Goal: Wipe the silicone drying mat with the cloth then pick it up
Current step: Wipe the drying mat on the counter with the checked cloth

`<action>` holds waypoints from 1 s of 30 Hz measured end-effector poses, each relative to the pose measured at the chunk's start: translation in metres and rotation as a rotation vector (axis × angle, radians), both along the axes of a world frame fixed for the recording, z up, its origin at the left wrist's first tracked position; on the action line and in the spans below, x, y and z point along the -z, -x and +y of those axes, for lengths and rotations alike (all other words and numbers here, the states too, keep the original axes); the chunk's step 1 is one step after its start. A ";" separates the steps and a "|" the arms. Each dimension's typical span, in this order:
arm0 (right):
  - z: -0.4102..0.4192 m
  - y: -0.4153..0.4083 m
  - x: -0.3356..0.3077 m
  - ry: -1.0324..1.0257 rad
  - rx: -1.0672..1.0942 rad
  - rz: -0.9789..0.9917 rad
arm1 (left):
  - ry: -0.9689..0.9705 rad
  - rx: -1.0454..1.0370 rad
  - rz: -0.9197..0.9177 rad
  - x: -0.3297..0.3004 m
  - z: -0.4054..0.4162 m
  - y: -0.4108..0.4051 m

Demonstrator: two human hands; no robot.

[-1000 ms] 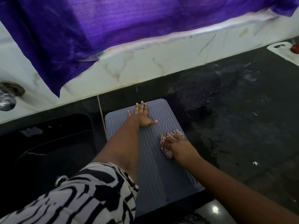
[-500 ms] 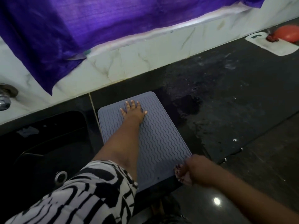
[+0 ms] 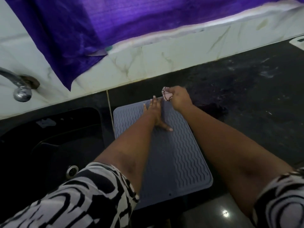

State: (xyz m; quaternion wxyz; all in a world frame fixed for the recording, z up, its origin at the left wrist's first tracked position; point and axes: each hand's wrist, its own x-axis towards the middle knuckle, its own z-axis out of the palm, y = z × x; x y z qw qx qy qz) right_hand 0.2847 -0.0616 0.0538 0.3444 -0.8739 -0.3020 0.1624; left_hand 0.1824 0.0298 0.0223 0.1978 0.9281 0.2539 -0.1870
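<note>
at the far left of the frame a metal tap (image 3: 19, 86) juts out from the white marbled wall (image 3: 148, 63), and below it a black sink (image 3: 49, 142) fills the lower left, its round drain (image 3: 72, 170) showing beside a zebra-patterned sleeve (image 3: 79, 199). a purple cloth hanging (image 3: 115, 23) covers the upper part of the frame above the wall.

just right of the sink, in the middle of the frame, the grey silicone drying mat (image 3: 181, 158) lies flat on the dark desk (image 3: 255, 104), its wavy ridges running from the far edge down toward the lower centre. the left hand (image 3: 156, 114) rests palm-down on the upper part of the mat, its fingers (image 3: 152, 102) straight and spread apart, pressing on the surface, the thumb stretched out to the right.

just to the right of it, at the mat's far right corner, the right hand (image 3: 178, 97) has its fingers curled tight around a small bunched cloth (image 3: 167, 95), pale pink with dark stitching along its edge. the cloth sits at the mat's far edge; whether it touches the mat i cannot tell.

further right the desk is dark and speckled with pale smears. a second patterned sleeve (image 3: 283, 199) shows at the lower right.
</note>
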 end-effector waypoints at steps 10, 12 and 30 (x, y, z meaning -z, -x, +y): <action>0.009 -0.002 0.040 0.556 -0.309 -0.393 | -0.022 0.058 0.190 0.020 0.011 -0.009; -0.013 0.015 0.033 0.601 -0.309 -0.337 | -0.018 0.058 0.182 0.019 0.010 -0.008; -0.129 0.097 0.039 0.664 -0.398 -0.339 | -0.197 0.055 -0.179 0.025 -0.075 0.071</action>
